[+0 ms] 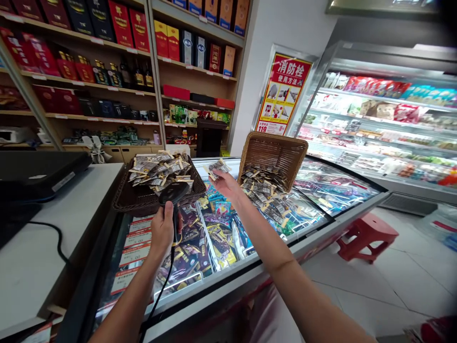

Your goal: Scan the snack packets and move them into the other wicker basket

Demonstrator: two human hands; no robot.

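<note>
My left hand [163, 229] is wrapped around the handle of a black barcode scanner [174, 193], whose cord runs down toward me. Between the fingers of my right hand [227, 185] is a small snack packet [218, 166], held above the freezer's glass top. To the left, a dark brown wicker basket [123, 195] bears a heap of similar packets [160, 169]. On the right, a lighter wicker basket [274, 143] lies tipped on its side, and packets [266, 190] spill from its mouth onto the glass.
Beneath the baskets is a glass-topped chest freezer [221, 238] with bagged goods inside. A white counter [53, 233] with a black device stands at left. A red plastic stool [369, 236] is on the floor at right. Shelves of boxes [121, 24] and a lit refrigerated display [378, 114] stand behind.
</note>
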